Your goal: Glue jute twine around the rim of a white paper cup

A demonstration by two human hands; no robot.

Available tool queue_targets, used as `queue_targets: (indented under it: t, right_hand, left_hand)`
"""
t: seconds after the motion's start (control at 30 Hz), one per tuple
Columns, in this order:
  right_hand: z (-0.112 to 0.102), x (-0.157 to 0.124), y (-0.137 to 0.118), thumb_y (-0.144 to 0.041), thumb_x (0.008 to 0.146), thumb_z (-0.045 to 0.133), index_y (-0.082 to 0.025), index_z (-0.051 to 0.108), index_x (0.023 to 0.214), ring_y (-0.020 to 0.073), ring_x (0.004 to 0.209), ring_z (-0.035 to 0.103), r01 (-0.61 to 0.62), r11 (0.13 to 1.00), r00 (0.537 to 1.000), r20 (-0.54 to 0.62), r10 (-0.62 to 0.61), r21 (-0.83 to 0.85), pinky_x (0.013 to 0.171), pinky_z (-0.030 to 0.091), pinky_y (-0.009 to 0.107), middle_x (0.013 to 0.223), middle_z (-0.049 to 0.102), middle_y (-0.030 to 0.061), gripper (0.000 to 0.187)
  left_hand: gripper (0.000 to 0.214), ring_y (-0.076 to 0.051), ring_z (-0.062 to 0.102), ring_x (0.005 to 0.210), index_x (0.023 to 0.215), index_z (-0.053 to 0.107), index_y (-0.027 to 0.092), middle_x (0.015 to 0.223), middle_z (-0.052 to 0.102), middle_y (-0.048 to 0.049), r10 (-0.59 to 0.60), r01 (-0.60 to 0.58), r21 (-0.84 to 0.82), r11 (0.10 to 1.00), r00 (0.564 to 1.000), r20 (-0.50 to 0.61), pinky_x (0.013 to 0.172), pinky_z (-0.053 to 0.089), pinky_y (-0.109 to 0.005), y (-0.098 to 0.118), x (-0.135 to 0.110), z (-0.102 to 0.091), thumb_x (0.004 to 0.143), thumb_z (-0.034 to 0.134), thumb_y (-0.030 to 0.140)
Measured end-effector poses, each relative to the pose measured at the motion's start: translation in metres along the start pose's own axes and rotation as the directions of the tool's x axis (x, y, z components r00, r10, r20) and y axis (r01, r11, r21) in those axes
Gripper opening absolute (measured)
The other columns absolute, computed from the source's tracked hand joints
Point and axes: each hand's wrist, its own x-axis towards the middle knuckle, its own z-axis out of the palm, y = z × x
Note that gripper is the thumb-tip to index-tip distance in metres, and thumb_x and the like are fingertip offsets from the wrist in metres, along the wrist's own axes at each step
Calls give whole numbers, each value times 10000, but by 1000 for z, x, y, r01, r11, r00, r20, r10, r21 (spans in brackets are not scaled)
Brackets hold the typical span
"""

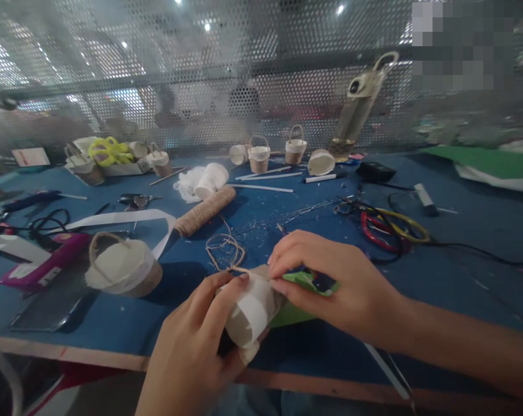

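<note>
My left hand [205, 335] is wrapped round a small white paper cup [253, 309] that lies on its side, mouth towards me. A pale strip crosses the cup's outside. My right hand [317, 271] pinches at the cup's far end, where brownish twine shows between the fingers; exactly what the fingertips hold is partly hidden. Loose loops of twine [224, 248] lie just beyond the cup, near a spool of jute twine [206, 211]. Beneath the right hand is a piece of green paper [294, 315].
Left of my hands stands a twine-wrapped basket [125, 268] with a handle. Smaller baskets [259, 159] stand at the back beside a water bottle [357, 107]. Right are scissors with red handles [376, 234] and black cable. A purple packet [49, 260] lies far left.
</note>
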Motion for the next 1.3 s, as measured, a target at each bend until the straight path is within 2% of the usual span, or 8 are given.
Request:
queue_targets:
  t: [0.13,0.3,0.6,0.7,0.83,0.93,1.3]
  right_hand:
    - [0,-3,-1,-195,989,737,-236,722,913,156,847,729,-217,969,974,-31,222,119,803,583,269,919,799,-11,87]
    - [1,-6,-2,-238,1002,749,-245,734,911,122,826,725,-287,937,953,-36,299,199,822,569,233,945,817,-41,92]
    - [-2,-11,-1,-253,1050,718,-239,738,953,136,886,763,-261,953,965,0,264,153,779,549,240,967,830,-20,101]
    - [-2,-14,0,-259,1070,691,-239,721,966,148,928,766,-237,960,971,13,238,146,814,562,259,990,827,-7,110]
    - [-3,-15,1,-162,1035,676,-227,653,931,135,961,756,-149,975,989,6,150,163,882,580,255,1018,789,6,125]
    - [-3,-16,1,-103,1000,664,-232,624,915,120,951,749,-131,982,991,6,131,139,879,575,242,1021,779,-1,160]
    - [-4,-15,-3,-94,981,697,-234,619,882,153,942,726,-85,987,996,45,79,134,886,579,298,957,759,9,188]
  left_hand:
    - [371,-250,832,1019,1397,545,229,1243,766,-118,-3,4,16,1000,999,-40,767,681,-332,2,2,1,1106,521,458]
    - [381,-242,830,1027,1375,564,213,1239,773,-118,-8,8,-3,1000,999,-46,777,673,-319,1,3,2,1113,530,487]
    - [376,-243,831,1024,1381,559,214,1238,773,-121,-1,2,16,1000,999,-47,770,673,-327,1,1,2,1112,529,475]
    - [382,-247,833,1020,1385,557,218,1237,775,-119,3,-2,17,1000,999,-51,764,675,-333,1,1,2,1107,541,480]
    - [391,-246,832,1028,1376,568,219,1237,778,-119,-12,12,2,1000,999,-48,764,674,-324,1,1,2,1109,537,502]
    - [401,-238,832,1024,1385,560,220,1240,773,-117,-10,10,3,1000,999,-45,777,673,-322,1,1,2,1111,534,510]
    - [357,-235,824,1030,1386,559,233,1232,774,-106,5,-5,0,1000,999,-39,790,675,-324,-1,0,1,1091,558,434]
